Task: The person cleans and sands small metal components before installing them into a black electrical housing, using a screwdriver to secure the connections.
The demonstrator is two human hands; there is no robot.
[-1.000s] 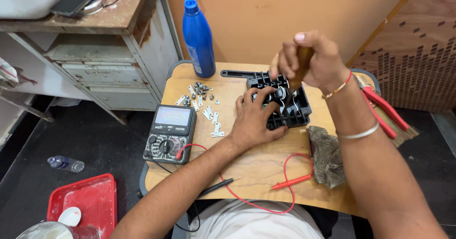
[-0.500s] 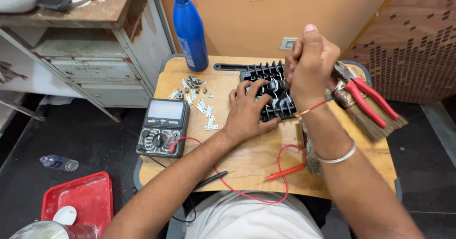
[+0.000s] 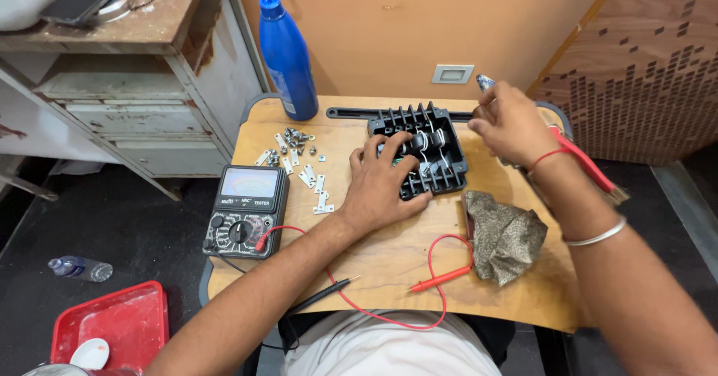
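Note:
A black finned housing (image 3: 441,138) with wire coils inside lies on the small wooden table (image 3: 389,256). My left hand (image 3: 381,182) presses down on its near left part, fingers spread over the coils. My right hand (image 3: 512,125) hovers just right of the housing, closed around a tool whose small grey end (image 3: 485,82) sticks out above the fingers. Loose screws and small metal brackets (image 3: 299,159) lie left of the housing.
An analog multimeter (image 3: 243,211) sits at the table's left, its red probe (image 3: 441,277) and black probe (image 3: 321,295) near the front edge. A crumpled cloth (image 3: 505,234), red-handled pliers (image 3: 583,163), a blue bottle (image 3: 288,54), a red tray (image 3: 112,327) on the floor.
My right hand has lifted off the top of the housing and moved right with the tool. My left hand stays on the housing.

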